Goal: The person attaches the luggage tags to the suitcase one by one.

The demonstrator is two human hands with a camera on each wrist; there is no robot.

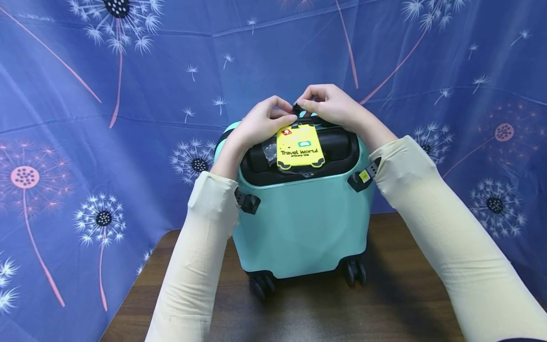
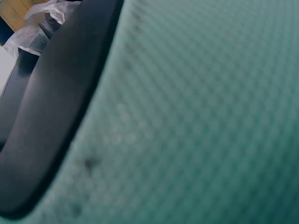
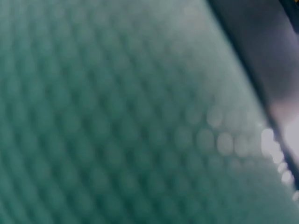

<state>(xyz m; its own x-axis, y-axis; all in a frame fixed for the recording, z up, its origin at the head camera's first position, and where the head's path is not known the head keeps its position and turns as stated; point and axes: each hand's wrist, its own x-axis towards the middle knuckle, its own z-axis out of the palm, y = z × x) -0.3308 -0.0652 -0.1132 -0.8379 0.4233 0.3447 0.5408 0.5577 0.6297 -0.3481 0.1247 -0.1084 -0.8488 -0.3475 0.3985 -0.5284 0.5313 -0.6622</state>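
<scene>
A teal hard-shell suitcase [image 1: 303,228] stands upright, with a black panel [image 1: 342,147] on its top. Lying on that panel is a yellow luggage tag [image 1: 300,145] printed "Travel World". Above the tag, my left hand [image 1: 265,119] and right hand [image 1: 331,105] pinch a small black strap [image 1: 297,109] from either side, beside the carry handle [image 1: 315,120]. Fingers partly hide the strap's fastening. Ridged teal shell [image 2: 196,112] and black trim [image 2: 60,93] fill the left wrist view. The right wrist view shows blurred shell [image 3: 117,116]; neither hand's grip is clear there.
Clear crinkled plastic [image 1: 269,151] lies beside the tag and also shows in the left wrist view. The suitcase's black wheels [image 1: 261,286] rest on a brown wooden table [image 1: 325,313]. Behind hangs a blue dandelion-patterned cloth [image 1: 273,52].
</scene>
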